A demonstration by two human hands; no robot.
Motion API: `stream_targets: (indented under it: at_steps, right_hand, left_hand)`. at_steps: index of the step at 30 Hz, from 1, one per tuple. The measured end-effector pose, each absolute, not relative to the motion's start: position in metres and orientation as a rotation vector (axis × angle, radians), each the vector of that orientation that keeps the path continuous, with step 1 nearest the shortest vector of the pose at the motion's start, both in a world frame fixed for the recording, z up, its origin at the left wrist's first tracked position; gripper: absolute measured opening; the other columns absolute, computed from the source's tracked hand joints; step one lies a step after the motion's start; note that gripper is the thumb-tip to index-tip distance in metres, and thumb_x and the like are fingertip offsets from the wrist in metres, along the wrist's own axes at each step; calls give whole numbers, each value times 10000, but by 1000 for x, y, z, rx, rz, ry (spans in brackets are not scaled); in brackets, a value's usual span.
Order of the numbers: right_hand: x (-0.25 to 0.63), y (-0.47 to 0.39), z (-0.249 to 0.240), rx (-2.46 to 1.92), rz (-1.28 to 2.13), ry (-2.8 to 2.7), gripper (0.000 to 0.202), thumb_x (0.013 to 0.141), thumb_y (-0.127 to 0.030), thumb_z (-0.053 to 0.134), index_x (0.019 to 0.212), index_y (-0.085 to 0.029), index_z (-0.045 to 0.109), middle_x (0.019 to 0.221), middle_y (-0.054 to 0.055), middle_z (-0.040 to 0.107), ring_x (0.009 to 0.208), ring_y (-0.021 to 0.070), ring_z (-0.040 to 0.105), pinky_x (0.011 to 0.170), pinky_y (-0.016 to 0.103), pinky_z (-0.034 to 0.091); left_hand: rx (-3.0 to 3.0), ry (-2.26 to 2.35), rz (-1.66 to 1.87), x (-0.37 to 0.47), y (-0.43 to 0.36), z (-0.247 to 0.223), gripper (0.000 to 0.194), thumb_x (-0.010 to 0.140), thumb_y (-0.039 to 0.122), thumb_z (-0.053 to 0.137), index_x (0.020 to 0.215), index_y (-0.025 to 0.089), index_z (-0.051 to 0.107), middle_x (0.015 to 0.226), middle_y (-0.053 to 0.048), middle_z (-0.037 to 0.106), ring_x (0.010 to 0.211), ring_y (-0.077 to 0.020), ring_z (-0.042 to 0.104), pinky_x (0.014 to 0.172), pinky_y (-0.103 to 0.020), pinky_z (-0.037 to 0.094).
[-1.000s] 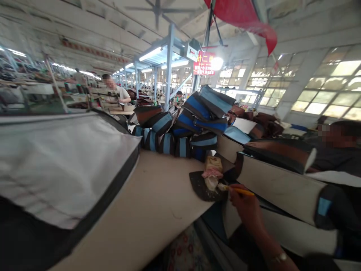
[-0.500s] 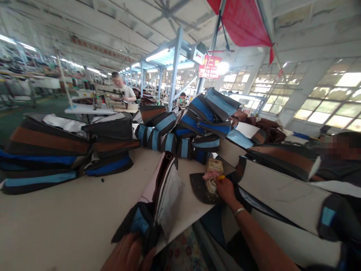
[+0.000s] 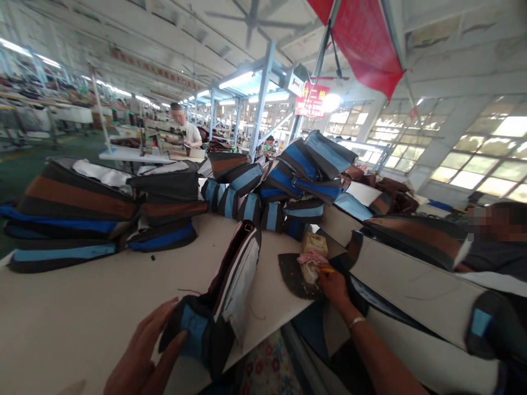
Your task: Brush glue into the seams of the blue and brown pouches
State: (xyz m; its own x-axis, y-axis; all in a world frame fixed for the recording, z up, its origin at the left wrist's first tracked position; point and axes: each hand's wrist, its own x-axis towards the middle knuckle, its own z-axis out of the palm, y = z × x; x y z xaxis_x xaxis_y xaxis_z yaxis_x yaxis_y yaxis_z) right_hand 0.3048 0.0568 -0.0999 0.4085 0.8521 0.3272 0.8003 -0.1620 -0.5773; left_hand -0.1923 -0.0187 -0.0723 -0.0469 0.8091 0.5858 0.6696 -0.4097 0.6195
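My left hand [image 3: 144, 345] is at the near end of a partly sewn bag [image 3: 193, 329], its thumb on the light-blue patch and its fingers along the dark edge. The bag stands on the pale table, with a brown zip edge and white lining showing. To the right, my right hand [image 3: 335, 285] pinches a small yellow-handled tool [image 3: 328, 270], whose tip I cannot make out. That hand is beside a stained yellowish container [image 3: 315, 244] with a pink cloth [image 3: 310, 258] on it. Under the container lies a dark fabric piece [image 3: 292, 274].
Striped bags are stacked at the left [image 3: 78, 192] and at the back [image 3: 296, 164]. Large pale bag panels [image 3: 411, 285] lie to the right. One person [image 3: 187, 129] works at a sewing machine beyond the table; another person [image 3: 498, 247] is at the far right.
My left hand has shifted left and up around the bag's near end, its fingers more extended. My right hand stays by the container with the yellow-handled tool. The view has shifted slightly.
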Motion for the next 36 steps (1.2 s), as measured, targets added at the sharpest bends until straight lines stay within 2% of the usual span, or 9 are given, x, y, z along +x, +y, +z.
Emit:
stream_targets:
  at_steps: [3, 8, 14, 17, 19, 22, 27, 31, 36]
  right_hand:
    - [301, 35, -106, -1829, 55, -1475, 268, 952, -398, 601, 998, -139, 649, 977, 54, 682, 892, 193, 661, 829, 394, 545]
    - [301, 27, -104, -1714, -20, -1448, 362, 974, -475, 515, 1022, -139, 642, 982, 73, 693, 865, 196, 673, 815, 390, 545]
    - [278, 32, -102, -1642, -56, -1459, 494, 896, -599, 493, 887, -139, 671, 858, 137, 722, 804, 268, 695, 765, 428, 555]
    - [263, 21, -83, -1609, -83, -1471, 547, 841, -666, 498, 838, -150, 682, 768, 151, 718, 683, 299, 687, 649, 436, 553]
    - [250, 10, -54, -1569, -121, -1473, 530, 830, -670, 521, 846, -166, 682, 833, 152, 724, 724, 298, 690, 675, 426, 552]
    - [216, -14, 12, -1505, -167, -1443, 414, 905, -569, 523, 963, -187, 671, 830, 106, 716, 639, 225, 659, 616, 351, 539]
    - [136, -55, 107, -1194, -27, -1428, 231, 941, -412, 578, 914, -191, 638, 633, 1, 636, 445, 126, 538, 416, 234, 431]
    - [96, -52, 112, -1012, -114, -1712, 108, 949, -287, 560, 921, -205, 625, 730, 5, 653, 593, 138, 622, 532, 239, 493]
    - [101, -35, 89, -981, -254, -1888, 87, 954, -213, 523, 929, -197, 604, 789, 20, 669, 692, 158, 653, 629, 266, 510]
  left_hand:
    - [2041, 1486, 1328, -186, -17, -71, 421, 895, 428, 532, 1310, 358, 515, 1345, -11, 588, 1148, -248, 629, 605, -238, 589]
    - [1917, 1396, 1376, -173, -10, -61, 373, 865, 436, 602, 1217, 316, 614, 1232, -24, 622, 1129, -226, 616, 868, -289, 559]
    - [1759, 1211, 1254, -145, -9, -32, 221, 893, 422, 579, 946, 243, 698, 852, -10, 582, 810, -172, 615, 706, -245, 510]
    - [1747, 1168, 1266, -131, -10, -17, 209, 895, 396, 578, 879, 232, 706, 811, -6, 550, 782, -168, 593, 706, -245, 487]
    - [1753, 1128, 1279, -121, -10, -7, 191, 887, 373, 587, 878, 230, 714, 812, -9, 560, 791, -173, 590, 725, -249, 484]
    - [1773, 1068, 1282, -106, -8, 2, 184, 873, 340, 599, 961, 238, 723, 850, -18, 595, 843, -189, 595, 782, -267, 484]
    - [1752, 1025, 1263, -81, -9, 8, 171, 858, 298, 605, 967, 238, 721, 827, -5, 569, 798, -174, 590, 743, -254, 477]
    - [1701, 1013, 1292, -66, -15, 8, 265, 848, 281, 604, 1093, 253, 702, 847, -5, 567, 801, -175, 594, 725, -251, 482]
    - [1711, 1026, 1324, -63, -18, 8, 207, 854, 282, 604, 1028, 241, 710, 816, 1, 547, 768, -164, 583, 708, -242, 473]
